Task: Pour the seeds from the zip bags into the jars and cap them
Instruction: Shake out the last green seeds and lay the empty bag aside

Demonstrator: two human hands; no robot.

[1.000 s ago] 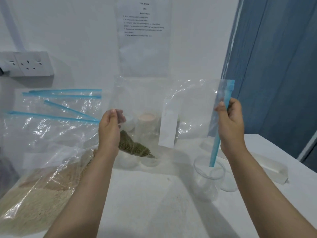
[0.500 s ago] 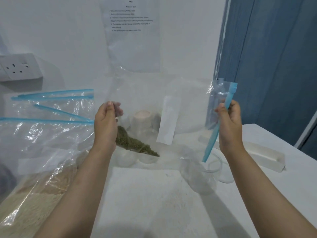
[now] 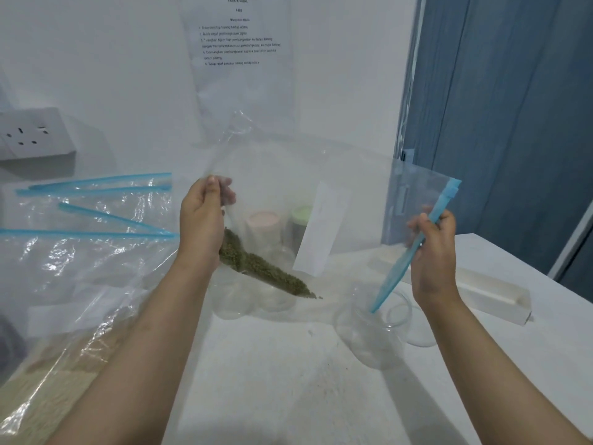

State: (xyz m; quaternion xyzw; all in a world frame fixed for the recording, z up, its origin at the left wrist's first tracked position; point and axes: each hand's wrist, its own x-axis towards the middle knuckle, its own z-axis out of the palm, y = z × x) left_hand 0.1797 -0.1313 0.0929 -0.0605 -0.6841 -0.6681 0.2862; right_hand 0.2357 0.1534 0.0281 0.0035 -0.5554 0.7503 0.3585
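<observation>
White wall and a taped-up instruction sheet (image 3: 239,43) back the white counter (image 3: 288,380), with a blue curtain off toward 2 o'clock.

Held up over the counter is a clear zip bag (image 3: 321,194), tilted. The left hand (image 3: 202,226) pinches its upper corner between thumb and fingers; the right hand (image 3: 433,248) is closed around the blue zip strip (image 3: 404,264) at the bag's mouth. That strip's lower end dips into the open clear jar (image 3: 375,329) at about 4 o'clock from the middle of the counter. The green seeds (image 3: 263,271) lie heaped in the low fold near the left hand, well apart from the mouth.

To pour well, I'd say the left hand should rise so the seeds run down the crease toward the mouth, while the right hand keeps the opening narrow and inside the jar's rim. A slow lift seems wise, since a rush of seed could overshoot. The jar looks light and may tip if the strip drags it.

More bags (image 3: 80,252) lie at 9 o'clock, and capped jars (image 3: 266,226) stand behind.
</observation>
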